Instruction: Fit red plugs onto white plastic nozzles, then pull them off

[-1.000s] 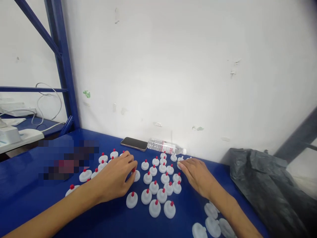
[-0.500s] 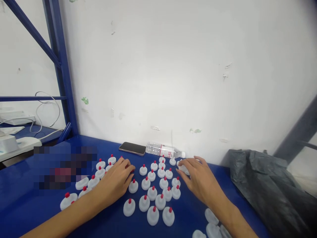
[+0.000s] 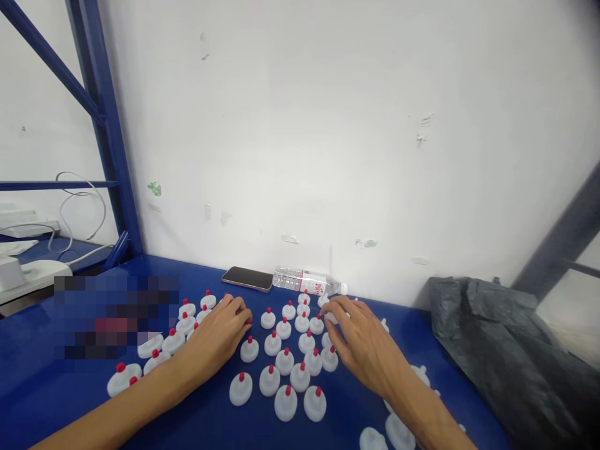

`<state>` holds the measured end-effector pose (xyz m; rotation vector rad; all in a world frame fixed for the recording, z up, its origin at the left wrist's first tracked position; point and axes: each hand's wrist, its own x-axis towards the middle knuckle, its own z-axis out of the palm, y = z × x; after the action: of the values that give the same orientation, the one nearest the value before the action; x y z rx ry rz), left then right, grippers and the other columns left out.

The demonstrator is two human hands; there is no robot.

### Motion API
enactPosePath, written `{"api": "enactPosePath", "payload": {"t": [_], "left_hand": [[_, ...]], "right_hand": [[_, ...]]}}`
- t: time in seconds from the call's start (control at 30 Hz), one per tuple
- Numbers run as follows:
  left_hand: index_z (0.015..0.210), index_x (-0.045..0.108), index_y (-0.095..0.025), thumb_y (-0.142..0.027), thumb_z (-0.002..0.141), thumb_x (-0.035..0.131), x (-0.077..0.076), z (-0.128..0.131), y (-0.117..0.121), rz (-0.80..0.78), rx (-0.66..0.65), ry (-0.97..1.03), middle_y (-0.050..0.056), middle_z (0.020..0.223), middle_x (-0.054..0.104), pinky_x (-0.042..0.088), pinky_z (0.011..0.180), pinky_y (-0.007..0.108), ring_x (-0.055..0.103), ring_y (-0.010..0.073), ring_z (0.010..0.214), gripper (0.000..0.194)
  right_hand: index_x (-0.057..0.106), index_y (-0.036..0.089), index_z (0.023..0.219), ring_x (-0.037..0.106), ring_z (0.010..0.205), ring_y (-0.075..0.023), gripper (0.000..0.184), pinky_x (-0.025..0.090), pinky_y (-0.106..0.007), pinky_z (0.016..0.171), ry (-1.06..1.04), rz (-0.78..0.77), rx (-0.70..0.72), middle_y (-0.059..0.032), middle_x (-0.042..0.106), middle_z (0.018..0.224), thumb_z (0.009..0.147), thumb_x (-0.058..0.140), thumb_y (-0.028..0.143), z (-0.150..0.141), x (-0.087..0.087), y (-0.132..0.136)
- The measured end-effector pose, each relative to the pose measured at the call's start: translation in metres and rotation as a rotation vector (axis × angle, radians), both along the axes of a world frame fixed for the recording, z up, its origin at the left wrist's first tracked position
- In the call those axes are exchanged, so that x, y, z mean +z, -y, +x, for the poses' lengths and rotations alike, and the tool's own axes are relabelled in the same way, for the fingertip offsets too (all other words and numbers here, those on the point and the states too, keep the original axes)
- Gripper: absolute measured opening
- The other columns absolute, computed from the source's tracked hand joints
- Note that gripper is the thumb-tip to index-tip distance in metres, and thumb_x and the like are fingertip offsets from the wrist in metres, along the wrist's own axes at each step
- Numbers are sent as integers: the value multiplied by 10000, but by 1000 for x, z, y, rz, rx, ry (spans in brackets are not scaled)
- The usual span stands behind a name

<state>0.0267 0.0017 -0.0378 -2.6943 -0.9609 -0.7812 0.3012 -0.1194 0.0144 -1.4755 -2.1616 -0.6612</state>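
White oval domed caps with red tips [image 3: 269,380] stand in loose rows on the blue table. My left hand [image 3: 224,328] is over the left group of them. Its fingers are curled together and the fingertips are hidden, so whatever they pinch cannot be made out. On the other side, my right hand [image 3: 360,331] has thumb and fingers around a white cap [image 3: 332,317] at the back right of the rows. That cap is partly covered by the fingers. More white caps without red tips [image 3: 400,432] lie under and beside my right forearm.
A phone [image 3: 247,279] and a clear plastic bottle [image 3: 307,282] lie along the wall. A dark grey plastic bag [image 3: 487,337] covers the table's right side. At left stand a blue metal frame [image 3: 110,137] and a white cable [image 3: 100,215].
My right hand has shifted slightly left and toward the rows, uncovering more untipped caps at its right. The left hand stays over its group. The whole view has shifted a little.
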Motion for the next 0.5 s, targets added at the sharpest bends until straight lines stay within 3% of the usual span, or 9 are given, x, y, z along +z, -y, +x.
{"api": "enactPosePath", "payload": {"t": [0.2, 0.3, 0.4, 0.5], "left_hand": [[922, 635, -190, -173, 972, 441, 20, -2, 12, -20, -47, 118, 56, 909, 667, 517, 763, 392, 590, 229, 850, 201], [1013, 617, -215, -202, 989, 464, 29, -2, 23, -10, -148, 202, 44, 983, 685, 525, 837, 388, 618, 210, 907, 156], [1121, 602, -248, -171, 965, 546, 26, 1, 34, 33, -307, 291, 36, 1008, 696, 537, 875, 393, 637, 206, 931, 183], [1204, 585, -272, -99, 934, 566, 14, 6, 41, 71, -426, 312, 47, 983, 694, 565, 774, 378, 639, 207, 884, 321]], "right_hand": [[550, 214, 1131, 653, 969, -221, 242, 542, -412, 878, -39, 39, 114, -57, 685, 1077, 926, 492, 100, -8, 2, 5], [534, 213, 1189, 660, 1018, -225, 270, 561, -408, 899, -89, 107, 158, -66, 694, 1118, 936, 515, 124, -18, 4, 9], [546, 197, 1170, 679, 984, -219, 249, 586, -394, 872, -84, 162, 244, -51, 720, 1071, 937, 529, 110, -31, 6, 12], [562, 173, 1174, 685, 980, -225, 259, 599, -395, 870, -41, 180, 317, -57, 729, 1114, 930, 530, 93, -40, 4, 16]]}}
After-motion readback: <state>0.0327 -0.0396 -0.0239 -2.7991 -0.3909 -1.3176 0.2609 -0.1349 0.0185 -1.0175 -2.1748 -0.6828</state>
